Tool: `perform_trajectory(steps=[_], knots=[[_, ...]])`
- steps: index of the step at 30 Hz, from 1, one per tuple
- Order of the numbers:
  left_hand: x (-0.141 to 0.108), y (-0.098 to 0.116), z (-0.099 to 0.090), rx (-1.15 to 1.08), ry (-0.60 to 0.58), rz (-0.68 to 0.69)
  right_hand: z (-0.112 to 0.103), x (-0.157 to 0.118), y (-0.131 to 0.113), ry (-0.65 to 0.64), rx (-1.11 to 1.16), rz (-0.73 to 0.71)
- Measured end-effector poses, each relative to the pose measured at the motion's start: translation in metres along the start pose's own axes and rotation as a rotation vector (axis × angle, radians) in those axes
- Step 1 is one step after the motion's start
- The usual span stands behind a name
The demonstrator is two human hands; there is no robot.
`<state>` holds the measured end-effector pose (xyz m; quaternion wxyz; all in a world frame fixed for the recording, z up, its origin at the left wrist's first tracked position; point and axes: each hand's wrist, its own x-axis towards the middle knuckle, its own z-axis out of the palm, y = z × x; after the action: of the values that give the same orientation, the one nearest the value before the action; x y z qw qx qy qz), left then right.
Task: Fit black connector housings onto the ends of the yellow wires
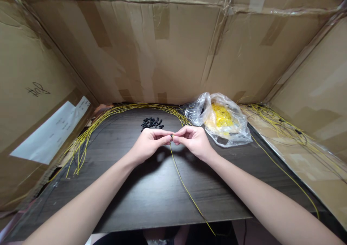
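Note:
Over the middle of the dark table, my left hand (151, 142) and my right hand (193, 138) meet fingertip to fingertip. Both pinch the end of a thin yellow wire (181, 178), where a small dark piece shows between the fingers, too small to name. From there the wire hangs down across the table and past its front edge. Just beyond my left hand lies a pile of small black sleeve-like parts (151, 123). Behind my right hand stands an open clear plastic bag (226, 124) with small yellow pieces in it.
A long bundle of yellow wires (108, 111) curves along the back and left of the dark table (130, 201). More tangled wires (282, 124) lie on cardboard at the right. Tall cardboard walls (179, 57) enclose the back and sides; a white paper sheet (51, 131) is on the left one.

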<state>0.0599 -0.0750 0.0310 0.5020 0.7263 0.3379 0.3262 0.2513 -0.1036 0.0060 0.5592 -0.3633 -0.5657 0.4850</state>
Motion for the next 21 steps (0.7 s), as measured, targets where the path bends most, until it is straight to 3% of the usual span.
perform_trajectory(steps=[3, 11, 21], knots=[[-0.001, 0.002, -0.002, -0.110, 0.016, -0.059, -0.002, -0.001, -0.005, -0.033, -0.084, -0.045], [-0.003, 0.003, -0.005, -0.102, -0.119, -0.127, -0.006, -0.003, -0.011, -0.238, -0.156, -0.031], [-0.003, -0.001, -0.006, -0.022, -0.228, -0.136, -0.009, -0.003, -0.001, -0.312, -0.266, -0.016]])
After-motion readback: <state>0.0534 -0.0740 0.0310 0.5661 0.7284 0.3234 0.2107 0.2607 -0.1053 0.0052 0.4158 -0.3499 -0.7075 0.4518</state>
